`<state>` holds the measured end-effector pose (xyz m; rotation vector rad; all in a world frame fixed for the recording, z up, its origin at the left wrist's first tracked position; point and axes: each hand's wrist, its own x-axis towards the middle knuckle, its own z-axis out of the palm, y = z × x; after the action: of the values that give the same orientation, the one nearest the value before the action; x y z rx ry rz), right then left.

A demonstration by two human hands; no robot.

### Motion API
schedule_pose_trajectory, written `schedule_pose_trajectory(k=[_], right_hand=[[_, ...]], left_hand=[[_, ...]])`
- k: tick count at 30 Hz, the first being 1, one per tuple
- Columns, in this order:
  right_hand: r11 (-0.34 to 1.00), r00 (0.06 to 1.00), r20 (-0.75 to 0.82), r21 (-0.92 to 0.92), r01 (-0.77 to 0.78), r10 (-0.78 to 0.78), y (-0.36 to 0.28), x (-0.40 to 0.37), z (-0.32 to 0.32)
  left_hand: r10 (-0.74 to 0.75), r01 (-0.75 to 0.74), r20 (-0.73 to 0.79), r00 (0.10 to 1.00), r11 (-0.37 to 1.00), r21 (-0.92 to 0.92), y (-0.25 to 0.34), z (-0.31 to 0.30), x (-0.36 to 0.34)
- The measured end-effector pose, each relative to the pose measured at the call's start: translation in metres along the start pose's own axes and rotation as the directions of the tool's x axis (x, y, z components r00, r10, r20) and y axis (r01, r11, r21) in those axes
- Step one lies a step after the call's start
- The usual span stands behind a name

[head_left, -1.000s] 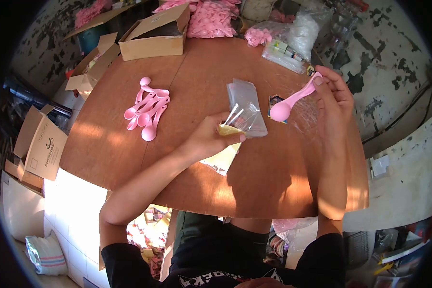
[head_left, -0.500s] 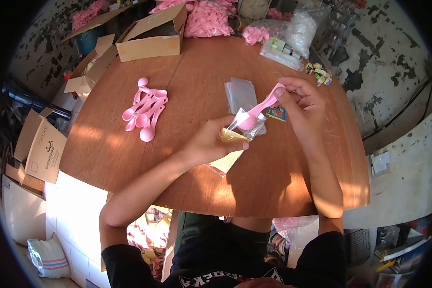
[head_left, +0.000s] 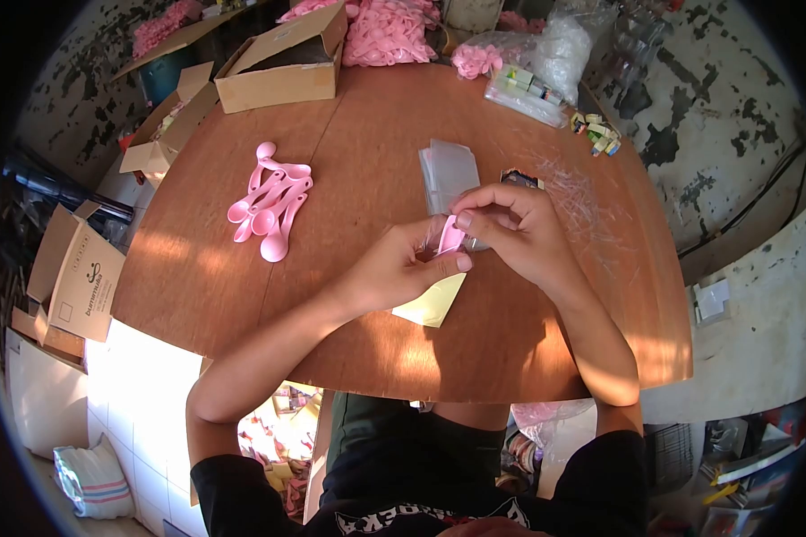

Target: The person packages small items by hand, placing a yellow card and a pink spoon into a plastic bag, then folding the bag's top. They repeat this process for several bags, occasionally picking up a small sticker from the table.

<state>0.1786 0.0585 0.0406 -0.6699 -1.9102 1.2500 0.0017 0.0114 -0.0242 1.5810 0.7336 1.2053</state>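
My left hand (head_left: 390, 267) is closed around a clear plastic bag with a yellow card (head_left: 430, 304) in it; the card's lower end sticks out below my fingers. A pink measuring spoon (head_left: 451, 234) stands in the bag's mouth, bowl end down and hidden by my left hand. Thumb and fingers of my right hand (head_left: 519, 234) pinch the top of its handle. Just beyond my hands lies a stack of clear plastic bags (head_left: 448, 170). To the left, several pink measuring spoons (head_left: 273, 204) are heaped on the wooden table (head_left: 349, 134).
Behind my right hand lies a small dark printed packet (head_left: 519, 178), with thin clear plastic strips (head_left: 575, 199) beside it. Small printed boxes (head_left: 597, 134) sit at the right edge. An open carton (head_left: 278, 89) and bagged pink items (head_left: 390, 36) line the back.
My right hand has moved down and left, pushing the spoon deeper into the bag, so only its handle end shows. My left hand stays nearly in place.
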Motion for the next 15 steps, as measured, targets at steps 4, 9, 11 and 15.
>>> schedule_pose_trajectory(k=[4, 9, 11, 15], right_hand=[[0.997, 0.999, 0.014, -0.071, -0.040, 0.042, -0.012, -0.004, -0.003], [0.916, 0.876, -0.281, -0.208, 0.343, -0.392, -0.049, -0.009, -0.009], [0.815, 0.822, -0.214, -0.399, 0.420, -0.528, -0.045, 0.005, -0.012], [0.851, 0.878, -0.174, -0.387, 0.356, -0.446, -0.021, 0.005, -0.010]], left_hand=[[0.004, -0.005, 0.055, 0.998, 1.000, 0.027, 0.001, -0.003, 0.000], [0.245, -0.216, -0.061, 0.967, 0.928, 0.302, 0.019, -0.005, -0.001], [0.188, -0.138, -0.143, 0.972, 0.942, 0.305, 0.025, -0.011, -0.002], [0.369, -0.235, -0.276, 0.887, 0.878, 0.418, 0.013, -0.013, 0.004]])
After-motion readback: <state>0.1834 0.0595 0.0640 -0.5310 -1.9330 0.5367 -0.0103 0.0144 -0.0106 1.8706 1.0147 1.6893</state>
